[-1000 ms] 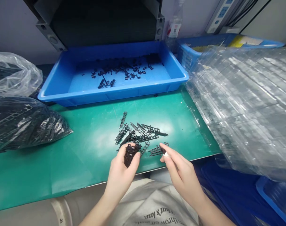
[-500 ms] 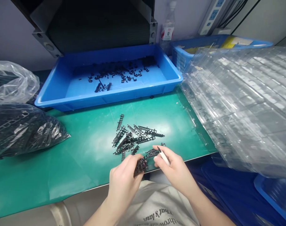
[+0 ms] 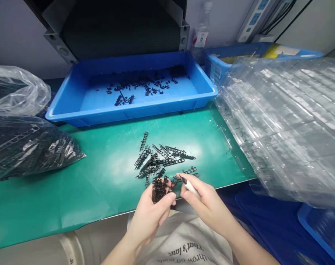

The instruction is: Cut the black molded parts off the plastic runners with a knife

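Note:
My left hand (image 3: 153,209) is closed around a bundle of black plastic parts (image 3: 159,188), held just over the front edge of the green tabletop. In my right hand (image 3: 202,197) is a slim white-handled tool (image 3: 193,188) with a dark pointed tip, pinched between thumb and fingers; its exact kind does not show. The tip points toward the bundle, a little apart from it. Beyond both hands lies a loose pile of black ladder-like plastic strips (image 3: 153,162). A few more strips (image 3: 190,170) rest on the table just behind my right fingers.
A blue tray (image 3: 129,112) with small black pieces stands at the back. To the left sits a clear bag (image 3: 32,147) of black parts. Stacked clear plastic trays (image 3: 289,121) overhang the right side, with a blue basket (image 3: 219,66) and a bottle (image 3: 200,36) behind.
My left hand has turned palm up, bringing the black bundle into fuller view. My right hand keeps its grip on the white-handled tool. The camera view has shifted slightly.

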`<move>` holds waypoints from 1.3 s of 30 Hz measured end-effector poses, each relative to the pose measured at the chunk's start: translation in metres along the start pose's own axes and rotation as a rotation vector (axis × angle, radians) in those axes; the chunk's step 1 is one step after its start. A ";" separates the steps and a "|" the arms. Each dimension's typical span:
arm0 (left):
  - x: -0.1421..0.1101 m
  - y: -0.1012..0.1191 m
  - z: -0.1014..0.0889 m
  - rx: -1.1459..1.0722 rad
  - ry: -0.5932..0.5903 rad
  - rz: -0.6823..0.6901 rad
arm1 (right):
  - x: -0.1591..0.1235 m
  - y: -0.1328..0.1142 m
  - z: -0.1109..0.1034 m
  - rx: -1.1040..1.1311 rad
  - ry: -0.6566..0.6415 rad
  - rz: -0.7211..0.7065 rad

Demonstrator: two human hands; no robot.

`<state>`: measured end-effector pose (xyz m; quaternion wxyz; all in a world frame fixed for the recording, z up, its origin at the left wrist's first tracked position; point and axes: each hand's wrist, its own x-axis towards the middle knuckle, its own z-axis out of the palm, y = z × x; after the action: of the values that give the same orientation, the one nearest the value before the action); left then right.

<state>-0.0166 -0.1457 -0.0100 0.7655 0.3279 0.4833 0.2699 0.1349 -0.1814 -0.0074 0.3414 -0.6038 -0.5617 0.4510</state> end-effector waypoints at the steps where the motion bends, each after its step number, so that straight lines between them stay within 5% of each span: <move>1: -0.001 0.001 0.001 -0.016 0.012 0.000 | -0.003 0.000 -0.001 -0.106 -0.004 -0.034; 9: 0.003 0.001 -0.001 0.001 -0.025 -0.001 | -0.015 -0.007 0.000 -0.528 -0.010 -0.177; 26: 0.000 -0.005 0.004 0.110 0.016 0.032 | -0.017 -0.008 -0.003 -0.540 -0.026 -0.211; 39: 0.002 -0.010 0.009 0.099 0.081 -0.011 | -0.018 -0.005 0.006 -0.567 0.100 -0.217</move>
<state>-0.0065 -0.1528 -0.0160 0.7297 0.3516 0.5283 0.2546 0.1280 -0.1987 -0.0020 0.2327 -0.6328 -0.7090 0.2067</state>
